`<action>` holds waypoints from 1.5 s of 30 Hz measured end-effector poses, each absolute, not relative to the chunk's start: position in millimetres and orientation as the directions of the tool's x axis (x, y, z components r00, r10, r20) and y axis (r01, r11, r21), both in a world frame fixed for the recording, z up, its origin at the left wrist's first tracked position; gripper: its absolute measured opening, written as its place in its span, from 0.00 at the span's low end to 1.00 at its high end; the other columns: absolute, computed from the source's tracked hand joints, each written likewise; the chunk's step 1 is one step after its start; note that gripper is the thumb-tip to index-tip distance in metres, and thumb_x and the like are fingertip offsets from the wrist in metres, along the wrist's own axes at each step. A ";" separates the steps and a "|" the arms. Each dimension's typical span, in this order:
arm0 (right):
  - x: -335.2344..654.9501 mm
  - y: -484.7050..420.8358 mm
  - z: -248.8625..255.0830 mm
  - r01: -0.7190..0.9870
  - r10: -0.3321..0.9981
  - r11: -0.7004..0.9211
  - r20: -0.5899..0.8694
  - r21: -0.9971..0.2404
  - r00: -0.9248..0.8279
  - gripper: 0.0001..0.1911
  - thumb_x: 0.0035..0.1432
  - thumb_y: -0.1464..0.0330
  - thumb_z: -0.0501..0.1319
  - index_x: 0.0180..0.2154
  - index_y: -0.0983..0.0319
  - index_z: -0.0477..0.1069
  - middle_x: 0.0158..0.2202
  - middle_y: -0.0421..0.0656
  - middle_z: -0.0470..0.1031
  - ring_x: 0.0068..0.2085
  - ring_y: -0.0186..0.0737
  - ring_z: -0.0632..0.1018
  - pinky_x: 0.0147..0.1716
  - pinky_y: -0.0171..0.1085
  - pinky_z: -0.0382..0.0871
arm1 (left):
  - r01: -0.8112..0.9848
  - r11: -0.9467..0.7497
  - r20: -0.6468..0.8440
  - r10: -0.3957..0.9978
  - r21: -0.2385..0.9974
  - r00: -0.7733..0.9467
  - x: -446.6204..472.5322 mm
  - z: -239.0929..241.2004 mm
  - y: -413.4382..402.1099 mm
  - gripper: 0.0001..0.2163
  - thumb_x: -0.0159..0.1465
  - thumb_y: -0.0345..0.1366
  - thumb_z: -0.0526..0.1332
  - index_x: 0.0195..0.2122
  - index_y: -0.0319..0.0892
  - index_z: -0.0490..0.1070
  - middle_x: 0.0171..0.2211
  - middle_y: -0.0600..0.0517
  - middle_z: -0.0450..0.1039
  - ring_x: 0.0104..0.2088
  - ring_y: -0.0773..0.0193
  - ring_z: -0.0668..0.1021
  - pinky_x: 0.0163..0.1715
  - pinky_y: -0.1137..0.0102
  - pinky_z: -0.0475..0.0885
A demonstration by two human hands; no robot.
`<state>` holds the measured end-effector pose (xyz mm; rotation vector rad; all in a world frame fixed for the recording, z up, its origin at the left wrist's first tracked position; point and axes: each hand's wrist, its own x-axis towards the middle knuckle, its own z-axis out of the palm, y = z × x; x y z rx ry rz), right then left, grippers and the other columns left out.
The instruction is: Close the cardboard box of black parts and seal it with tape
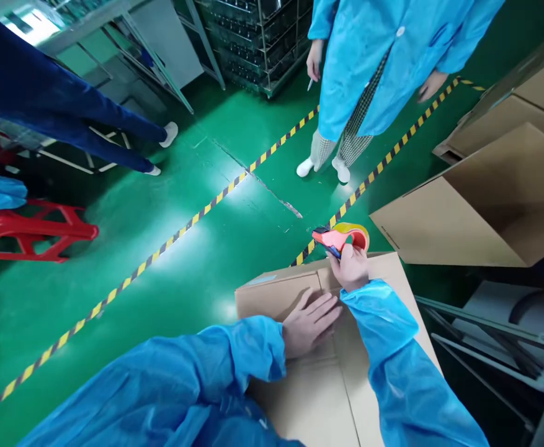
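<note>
A closed cardboard box (276, 292) lies on the green floor in front of me. My left hand (309, 323) rests flat on its top flaps, fingers stretched out beside the centre seam. My right hand (352, 266) grips a red tape dispenser (341, 236) with a yellowish tape roll, held at the box's far edge over the seam. Both my arms wear blue sleeves.
An open cardboard box (481, 211) lies on its side at right, with more cartons behind it. A person in a blue coat (383, 62) stands ahead beyond yellow-black floor tape (169, 242). Red plastic stools (30, 230) and another person's legs are at left. A wire rack (257, 43) stands behind.
</note>
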<state>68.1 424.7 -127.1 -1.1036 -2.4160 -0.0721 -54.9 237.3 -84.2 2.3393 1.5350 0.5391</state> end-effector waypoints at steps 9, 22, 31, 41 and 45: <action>69.8 429.0 -117.6 0.750 0.777 0.628 0.227 -0.209 -0.587 0.35 0.70 0.51 0.48 0.55 0.80 0.64 0.35 0.58 0.76 0.36 0.53 0.77 0.44 0.50 0.72 | 0.817 0.122 0.008 0.988 0.563 -0.154 -83.0 -59.2 268.9 0.37 0.57 0.67 0.59 0.56 0.40 0.67 0.48 0.42 0.74 0.48 0.48 0.74 0.49 0.54 0.69; 73.6 414.3 -115.0 0.684 0.728 0.685 0.237 -0.251 -0.643 0.18 0.67 0.60 0.49 0.34 0.65 0.69 0.30 0.53 0.71 0.36 0.50 0.73 0.46 0.48 0.68 | 0.796 0.064 0.156 0.968 0.602 -0.196 -101.9 -92.8 269.3 0.23 0.63 0.56 0.63 0.46 0.41 0.70 0.44 0.43 0.75 0.50 0.52 0.74 0.51 0.58 0.70; 70.9 412.5 -116.0 0.723 0.777 0.628 0.184 -0.287 -0.602 0.15 0.67 0.61 0.50 0.34 0.63 0.67 0.30 0.51 0.71 0.38 0.50 0.73 0.51 0.48 0.66 | 0.824 -0.343 0.237 0.936 0.451 0.260 -100.6 -91.8 265.5 0.18 0.72 0.31 0.51 0.63 0.47 0.65 0.61 0.45 0.69 0.64 0.59 0.67 0.64 0.57 0.60; 58.9 413.4 -87.2 0.783 0.841 0.527 0.071 -0.331 -0.536 0.16 0.66 0.58 0.52 0.34 0.63 0.67 0.32 0.54 0.73 0.40 0.54 0.76 0.53 0.52 0.68 | 0.707 -0.540 0.054 0.810 0.458 0.584 -19.1 -86.9 218.9 0.28 0.69 0.48 0.51 0.68 0.43 0.58 0.70 0.46 0.54 0.71 0.49 0.55 0.69 0.56 0.55; 74.9 377.1 -34.6 0.771 0.964 0.210 -0.004 -0.601 -0.266 0.25 0.63 0.49 0.57 0.43 0.66 0.68 0.33 0.53 0.75 0.35 0.52 0.78 0.39 0.47 0.74 | 0.713 -0.547 0.068 0.811 0.438 0.580 -17.8 -93.4 216.0 0.29 0.71 0.45 0.51 0.70 0.38 0.54 0.70 0.42 0.53 0.70 0.52 0.57 0.70 0.56 0.52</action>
